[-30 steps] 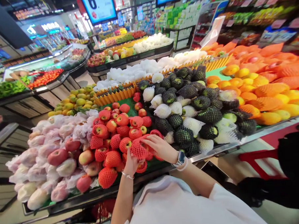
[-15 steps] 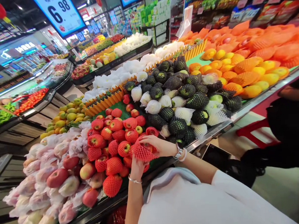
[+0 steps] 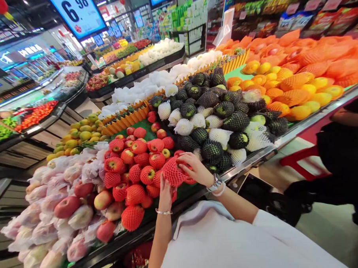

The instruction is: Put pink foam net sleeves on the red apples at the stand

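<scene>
Both my hands hold one apple in a red foam net [image 3: 174,173] just above the front of a pile of red-netted apples [image 3: 133,167]. My left hand [image 3: 165,194] grips it from below, fingers closed on the net's lower edge. My right hand [image 3: 195,169], with a watch on the wrist, wraps over its top and right side. The apple pile lies on a produce stand [image 3: 257,156] at waist height in front of me.
Left of the apples lie fruits in pale pink and white wrappers [image 3: 51,206]. To the right are black- and white-netted green fruits [image 3: 216,116], then orange and yellow fruits [image 3: 298,85]. A person in black [image 3: 340,158] stands at the right by a red stool [image 3: 299,160]. Other produce stands lie behind.
The view swung left and steadied. The netted apple has risen slightly between my hands, and my right hand's fingers have curled further over its top.
</scene>
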Motion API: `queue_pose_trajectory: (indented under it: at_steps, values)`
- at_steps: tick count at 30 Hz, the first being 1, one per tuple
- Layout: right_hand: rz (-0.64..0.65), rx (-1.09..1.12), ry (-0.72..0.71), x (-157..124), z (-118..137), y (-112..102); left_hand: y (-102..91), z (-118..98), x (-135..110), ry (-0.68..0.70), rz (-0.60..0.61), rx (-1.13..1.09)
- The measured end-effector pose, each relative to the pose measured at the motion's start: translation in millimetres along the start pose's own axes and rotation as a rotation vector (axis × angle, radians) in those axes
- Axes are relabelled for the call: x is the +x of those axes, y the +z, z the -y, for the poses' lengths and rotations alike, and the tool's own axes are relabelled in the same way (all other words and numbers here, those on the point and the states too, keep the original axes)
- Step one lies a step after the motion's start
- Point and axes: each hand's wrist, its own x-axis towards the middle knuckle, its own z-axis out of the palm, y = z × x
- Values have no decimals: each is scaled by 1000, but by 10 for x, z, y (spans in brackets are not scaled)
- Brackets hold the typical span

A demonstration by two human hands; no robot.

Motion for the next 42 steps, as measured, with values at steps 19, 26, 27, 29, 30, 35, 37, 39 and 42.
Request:
queue_pose_trajectory:
  at_steps: [19,26,27,29,30,35,37,39,42]
  values:
    - [103,484,253,-274,-129,11,180,-52,-129,81,220,-131]
    - [-491,864,277,-172,-136,189,303,-8,-133,6,212,-373]
    - [-463,957,306,-159,-120,233,307,-3,-126,7,221,-356]
    - [-321,1055,363,-145,-64,339,299,16,-101,12,180,-279]
    - [-263,1058,391,-144,-26,396,291,28,-82,13,134,-235]
    - [-292,1040,544,-148,120,613,291,28,26,141,-95,13]
    - [-336,1119,610,-139,109,640,308,8,45,212,-119,99]
    - [-359,1206,714,-128,51,638,307,-14,36,250,-87,150]
    - [-337,1325,877,-114,-79,595,237,-66,14,318,-45,304]
